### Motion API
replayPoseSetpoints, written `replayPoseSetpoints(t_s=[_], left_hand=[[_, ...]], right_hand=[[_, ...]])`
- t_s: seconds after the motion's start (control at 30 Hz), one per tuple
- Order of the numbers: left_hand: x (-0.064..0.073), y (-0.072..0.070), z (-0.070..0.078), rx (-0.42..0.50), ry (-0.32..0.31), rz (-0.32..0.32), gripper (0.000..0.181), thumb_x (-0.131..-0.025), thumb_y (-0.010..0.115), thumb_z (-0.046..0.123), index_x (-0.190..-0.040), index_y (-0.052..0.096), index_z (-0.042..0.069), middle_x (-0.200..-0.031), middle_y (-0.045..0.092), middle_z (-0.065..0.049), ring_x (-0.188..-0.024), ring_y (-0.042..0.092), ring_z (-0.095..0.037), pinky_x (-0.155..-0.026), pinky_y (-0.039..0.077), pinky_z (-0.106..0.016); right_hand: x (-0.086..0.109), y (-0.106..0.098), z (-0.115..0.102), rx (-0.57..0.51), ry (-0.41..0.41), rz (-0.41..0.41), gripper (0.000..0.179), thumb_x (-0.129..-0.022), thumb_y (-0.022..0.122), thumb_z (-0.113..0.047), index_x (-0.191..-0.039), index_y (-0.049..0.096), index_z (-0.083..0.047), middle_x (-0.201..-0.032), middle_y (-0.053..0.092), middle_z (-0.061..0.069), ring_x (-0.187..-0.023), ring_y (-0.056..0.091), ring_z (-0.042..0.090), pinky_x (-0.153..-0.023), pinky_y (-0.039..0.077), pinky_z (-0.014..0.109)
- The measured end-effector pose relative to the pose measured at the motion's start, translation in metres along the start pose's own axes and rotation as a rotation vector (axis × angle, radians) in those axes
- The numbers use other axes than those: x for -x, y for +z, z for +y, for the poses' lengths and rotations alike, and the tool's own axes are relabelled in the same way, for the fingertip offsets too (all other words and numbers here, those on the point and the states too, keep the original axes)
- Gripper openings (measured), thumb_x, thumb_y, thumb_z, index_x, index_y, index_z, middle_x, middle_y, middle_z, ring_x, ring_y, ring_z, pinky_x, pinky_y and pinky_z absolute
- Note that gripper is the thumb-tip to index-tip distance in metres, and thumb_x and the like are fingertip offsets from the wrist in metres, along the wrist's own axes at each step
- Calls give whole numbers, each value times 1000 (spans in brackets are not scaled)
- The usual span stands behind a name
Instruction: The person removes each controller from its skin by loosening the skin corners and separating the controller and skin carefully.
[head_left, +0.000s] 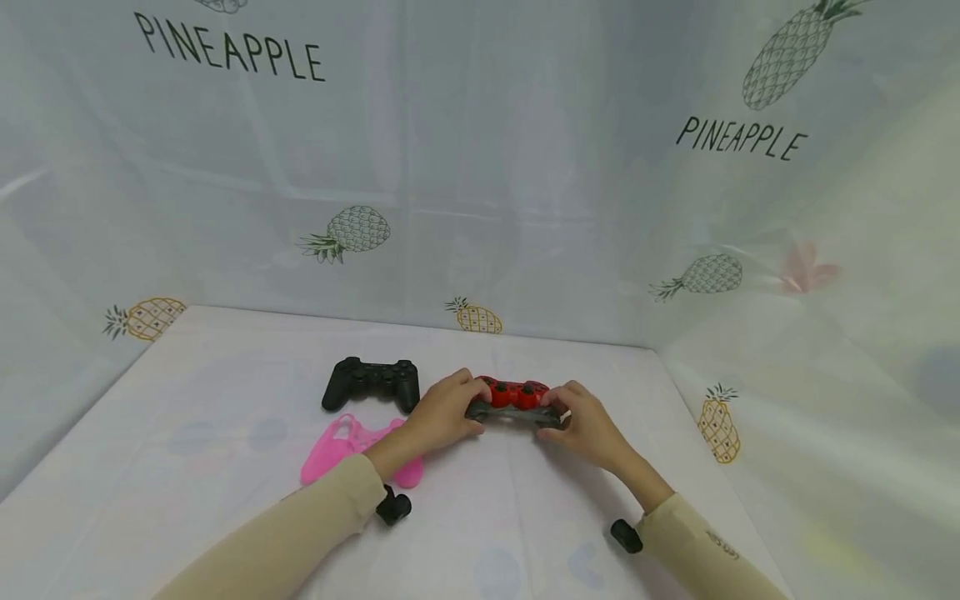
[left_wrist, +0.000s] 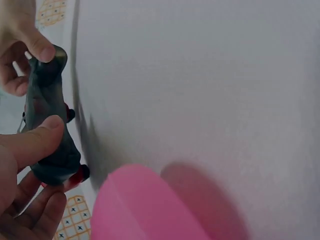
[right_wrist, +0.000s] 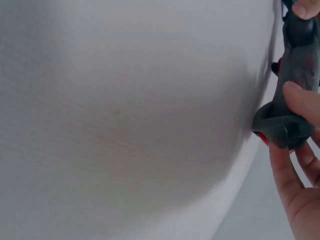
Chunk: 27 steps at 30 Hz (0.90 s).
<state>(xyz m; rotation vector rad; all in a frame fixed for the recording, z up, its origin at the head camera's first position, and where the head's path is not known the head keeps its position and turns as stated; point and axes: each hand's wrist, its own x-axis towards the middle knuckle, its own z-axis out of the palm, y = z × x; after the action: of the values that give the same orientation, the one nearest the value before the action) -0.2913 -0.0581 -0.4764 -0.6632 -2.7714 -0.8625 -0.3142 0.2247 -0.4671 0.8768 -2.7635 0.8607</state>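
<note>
Both hands hold a red game controller (head_left: 517,393) partly covered by a dark grey, see-through silicone sleeve (left_wrist: 47,112). My left hand (head_left: 446,410) pinches its left end, with the thumb on the sleeve and the fingers on the other side. At the right end, my right hand (head_left: 587,423) grips in the same way, the thumb pressing the sleeve (right_wrist: 300,60). In the head view the red face with its two thumbsticks shows above the sleeve. Both wrist views show mostly the grey sleeve, with bits of red at its edge.
A black game controller (head_left: 371,379) lies left of my left hand. In front of it is a pink silicone controller cover (head_left: 330,454), partly hidden under my left forearm. Black wrist devices (head_left: 626,536) sit by the sleeves. White cloth with pineapple prints (head_left: 480,208) hangs behind the table (head_left: 247,367).
</note>
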Motion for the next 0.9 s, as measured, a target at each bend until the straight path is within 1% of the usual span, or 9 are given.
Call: replayPoseSetpoints(t_s=[0.13, 0.27, 0.43, 0.5, 0.6, 0.7, 0.83, 0.9], left_hand=[[-2, -1, 3, -120, 68, -21, 38, -82, 95, 21, -110, 70, 15, -104, 61, 3, -95, 61, -16, -88, 54, -35], [-5, -1, 4, -159, 106, -30, 34, -83, 93, 18, -104, 68, 14, -106, 64, 3, -100, 62, -18, -90, 55, -35], [-8, -1, 3, -159, 117, -45, 31, -82, 92, 15, -100, 67, 15, -103, 65, 4, -96, 62, -17, -88, 54, -35], [-9, -1, 3, -158, 128, -46, 30, -82, 92, 14, -98, 67, 15, -101, 65, 4, -95, 63, -18, -88, 54, -35], [-9, -2, 5, -149, 146, -44, 29, -81, 93, 12, -95, 67, 15, -96, 65, 4, -92, 63, -18, -86, 54, -35], [-7, -3, 8, -133, 163, -36, 28, -81, 92, 9, -93, 67, 13, -93, 64, 3, -89, 62, -18, -84, 55, -36], [-6, -2, 7, -129, 163, -14, 28, -81, 92, 7, -89, 66, 13, -88, 61, 4, -86, 60, -17, -81, 54, -35], [-6, 1, 4, -134, 154, 4, 30, -80, 93, 9, -89, 65, 14, -87, 60, 5, -85, 59, -17, -80, 53, -35]], right_hand=[[-2, 1, -2, 112, -42, -19, 41, -77, 96, -10, -108, 68, -11, -99, 58, -1, -89, 58, 13, -77, 56, 29], [-3, 4, -6, 175, -68, -3, 39, -77, 96, -8, -102, 67, -11, -99, 58, -2, -87, 57, 12, -78, 54, 33], [-5, 8, -8, 222, -106, 36, 38, -72, 97, -2, -87, 65, -14, -90, 57, -5, -81, 53, 11, -73, 51, 31], [-5, 10, -7, 243, -132, 57, 38, -70, 98, -1, -84, 64, -15, -87, 57, -6, -80, 52, 11, -72, 50, 30], [-5, 12, -5, 268, -155, 83, 39, -69, 98, 1, -82, 65, -16, -84, 57, -6, -79, 51, 11, -71, 50, 30], [-4, 13, -4, 292, -158, 107, 39, -68, 97, 3, -81, 65, -15, -84, 57, -6, -79, 51, 12, -71, 50, 32], [-4, 14, -4, 315, -173, 136, 38, -68, 97, 4, -82, 67, -15, -85, 59, -5, -80, 54, 13, -72, 51, 33], [-3, 13, -3, 293, -165, 146, 37, -69, 97, 2, -84, 68, -15, -87, 59, -4, -81, 58, 14, -72, 53, 32]])
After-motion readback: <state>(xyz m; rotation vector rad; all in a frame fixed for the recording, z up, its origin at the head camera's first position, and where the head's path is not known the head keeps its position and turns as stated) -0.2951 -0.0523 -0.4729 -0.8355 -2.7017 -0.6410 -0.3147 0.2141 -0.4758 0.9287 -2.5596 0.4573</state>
